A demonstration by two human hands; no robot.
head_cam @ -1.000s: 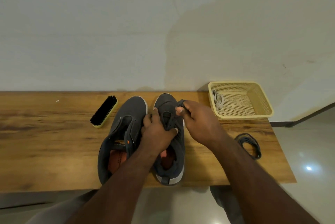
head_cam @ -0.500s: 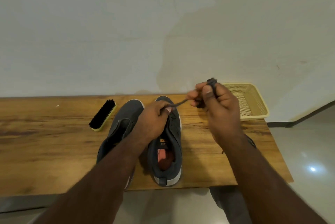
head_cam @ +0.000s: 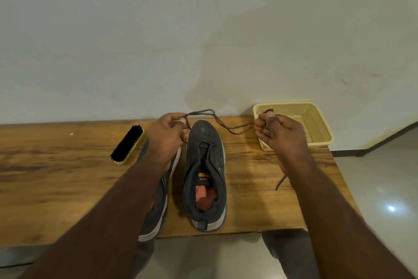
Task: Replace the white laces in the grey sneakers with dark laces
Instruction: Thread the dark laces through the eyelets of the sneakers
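Observation:
Two grey sneakers stand side by side on the wooden table (head_cam: 56,179), toes toward the wall. The right sneaker (head_cam: 206,174) is in full view with an orange insole. My left arm hides most of the left sneaker (head_cam: 158,208). A dark lace (head_cam: 222,123) runs from the right sneaker's front eyelets and stretches in the air between my hands. My left hand (head_cam: 166,137) pinches one part of it above the left shoe's toe. My right hand (head_cam: 277,131) grips the other part in front of the basket. A second dark lace (head_cam: 280,182) peeks out from under my right forearm.
A yellow mesh basket (head_cam: 316,122) sits at the table's back right corner against the wall. A black-bristled shoe brush (head_cam: 127,144) lies left of the sneakers. The table's right edge drops to a tiled floor (head_cam: 384,188).
My hands have moved apart: the left went left over the left shoe, the right went right toward the basket, and the dark lace now spans between them. The camera tilted up.

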